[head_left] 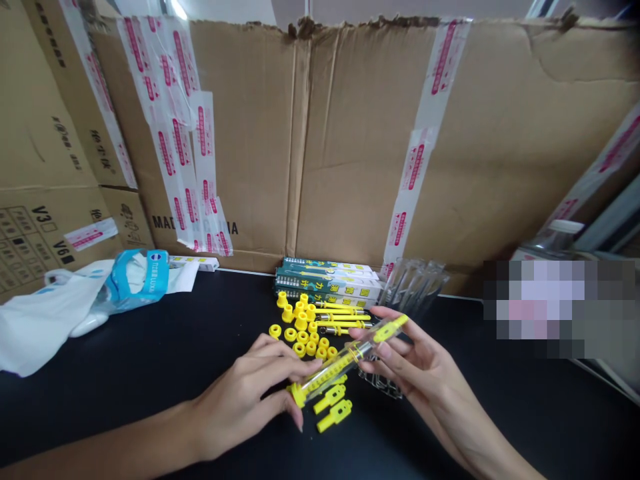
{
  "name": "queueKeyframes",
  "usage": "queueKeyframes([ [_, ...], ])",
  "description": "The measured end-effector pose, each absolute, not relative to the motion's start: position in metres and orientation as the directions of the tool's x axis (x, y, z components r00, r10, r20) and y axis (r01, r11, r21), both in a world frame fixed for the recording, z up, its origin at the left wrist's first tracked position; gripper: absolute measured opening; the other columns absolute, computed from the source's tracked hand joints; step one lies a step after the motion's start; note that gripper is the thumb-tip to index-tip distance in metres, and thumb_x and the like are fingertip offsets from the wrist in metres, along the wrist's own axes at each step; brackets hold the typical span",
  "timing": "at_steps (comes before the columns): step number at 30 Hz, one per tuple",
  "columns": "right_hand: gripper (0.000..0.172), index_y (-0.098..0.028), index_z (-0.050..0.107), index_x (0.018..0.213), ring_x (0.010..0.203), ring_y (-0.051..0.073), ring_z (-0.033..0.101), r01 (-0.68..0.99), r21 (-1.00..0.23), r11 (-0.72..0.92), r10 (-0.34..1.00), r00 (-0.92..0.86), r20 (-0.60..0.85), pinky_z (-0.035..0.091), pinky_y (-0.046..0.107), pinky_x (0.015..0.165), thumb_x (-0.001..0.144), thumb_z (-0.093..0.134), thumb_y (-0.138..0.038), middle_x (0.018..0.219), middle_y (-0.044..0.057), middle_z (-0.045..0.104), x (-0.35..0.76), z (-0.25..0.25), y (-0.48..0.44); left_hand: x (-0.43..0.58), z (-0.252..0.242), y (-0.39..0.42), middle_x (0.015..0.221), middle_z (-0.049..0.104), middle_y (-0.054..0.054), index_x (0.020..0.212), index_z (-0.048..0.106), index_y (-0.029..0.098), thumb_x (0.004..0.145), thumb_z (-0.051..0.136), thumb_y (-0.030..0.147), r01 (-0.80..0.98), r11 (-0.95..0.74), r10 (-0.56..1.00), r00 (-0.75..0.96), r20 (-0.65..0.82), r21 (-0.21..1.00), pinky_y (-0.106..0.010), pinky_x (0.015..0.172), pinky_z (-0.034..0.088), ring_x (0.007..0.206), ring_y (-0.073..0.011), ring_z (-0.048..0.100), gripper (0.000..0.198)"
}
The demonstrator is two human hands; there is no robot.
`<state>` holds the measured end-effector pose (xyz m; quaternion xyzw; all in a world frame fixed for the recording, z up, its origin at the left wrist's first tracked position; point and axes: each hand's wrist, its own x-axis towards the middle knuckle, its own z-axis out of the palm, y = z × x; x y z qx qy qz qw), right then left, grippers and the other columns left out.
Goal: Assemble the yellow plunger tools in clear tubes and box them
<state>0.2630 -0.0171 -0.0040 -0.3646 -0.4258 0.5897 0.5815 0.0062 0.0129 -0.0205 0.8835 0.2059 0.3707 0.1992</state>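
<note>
A clear tube spring scale (pixel 334 371) with a yellow graduated insert is held slanting between both hands, its right end higher. My left hand (pixel 253 383) is closed on the lower end, around the yellow collar. My right hand (pixel 415 363) grips the upper end near a flat yellow piece, fingers closed round the tube. Under the tube lie yellow flat-ended pieces (pixel 334 415). Behind my left hand are several yellow caps (pixel 301 321) and rings (pixel 299 349). Yellow rods with metal springs (pixel 343 319) lie beyond my right fingers. Metal hooks (pixel 383 383) are partly hidden below my right hand.
Stacked spring scale boxes (pixel 325 283) stand at the back, beside clear tubes (pixel 413 283). A blue-and-white tissue packet (pixel 135 283) lies left. A tall cardboard wall (pixel 350 147) closes off the black table (pixel 150 360). A clear bottle (pixel 560 233) stands at the right.
</note>
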Motion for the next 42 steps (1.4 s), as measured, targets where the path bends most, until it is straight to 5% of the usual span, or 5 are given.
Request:
queueKeyframes([
  [7, 0.046, -0.028, 0.063, 0.119, 0.094, 0.021, 0.073, -0.359, -0.929, 0.094, 0.995, 0.016, 0.095, 0.062, 0.029, 0.076, 0.077, 0.083, -0.030, 0.103, 0.006, 0.076, 0.260, -0.002, -0.017, 0.007, -0.019, 0.009, 0.107, 0.072, 0.000, 0.123, 0.062, 0.028, 0.080, 0.080, 0.023, 0.272, -0.712, 0.650, 0.604, 0.461, 0.647, -0.032, 0.095, 0.052, 0.101, -0.0189, 0.066, 0.047],
  [17, 0.039, -0.025, 0.064, 0.108, 0.091, 0.019, 0.073, -0.379, -0.924, 0.053, 0.998, 0.009, 0.054, 0.060, 0.032, 0.085, 0.075, 0.084, -0.030, 0.103, 0.005, 0.077, 0.257, -0.007, -0.017, 0.005, -0.021, 0.008, 0.137, 0.058, -0.007, 0.147, 0.034, 0.033, 0.100, 0.049, 0.020, 0.224, -0.585, 0.695, 0.633, 0.341, 0.779, -0.037, 0.104, 0.049, 0.118, -0.0214, 0.061, 0.052],
  [28, 0.034, -0.022, 0.061, 0.080, 0.091, 0.022, 0.075, -0.276, -0.961, -0.033, 0.990, -0.143, 0.007, 0.057, 0.031, 0.080, 0.065, 0.090, -0.032, 0.094, 0.004, 0.079, 0.242, -0.014, -0.023, 0.008, -0.006, 0.013, 0.074, 0.059, 0.000, 0.102, 0.064, 0.018, 0.097, 0.048, 0.036, 0.267, -0.472, 0.820, 0.482, 0.307, 0.840, -0.023, 0.058, 0.043, 0.061, -0.0126, 0.053, 0.024],
  [33, 0.034, -0.023, 0.060, 0.080, 0.087, 0.023, 0.075, -0.203, -0.979, -0.011, 0.989, -0.144, 0.018, 0.058, 0.032, 0.074, 0.065, 0.089, -0.033, 0.091, 0.003, 0.078, 0.239, -0.015, -0.026, 0.010, -0.007, 0.011, 0.078, 0.063, -0.001, 0.097, 0.067, 0.017, 0.088, 0.061, 0.034, 0.301, -0.460, 0.820, 0.505, 0.270, 0.835, -0.019, 0.051, 0.040, 0.055, -0.0094, 0.052, 0.020],
  [42, 0.039, -0.028, 0.058, 0.104, 0.097, 0.024, 0.070, 0.050, -0.987, 0.155, 0.968, -0.205, 0.142, 0.057, 0.037, 0.083, 0.075, 0.082, -0.036, 0.111, 0.004, 0.072, 0.241, -0.022, -0.027, 0.016, -0.008, 0.010, 0.093, 0.077, -0.004, 0.104, 0.076, 0.022, 0.088, 0.067, 0.032, 0.296, -0.422, 0.825, 0.517, 0.228, 0.857, -0.026, 0.074, 0.058, 0.083, -0.0200, 0.073, 0.021],
])
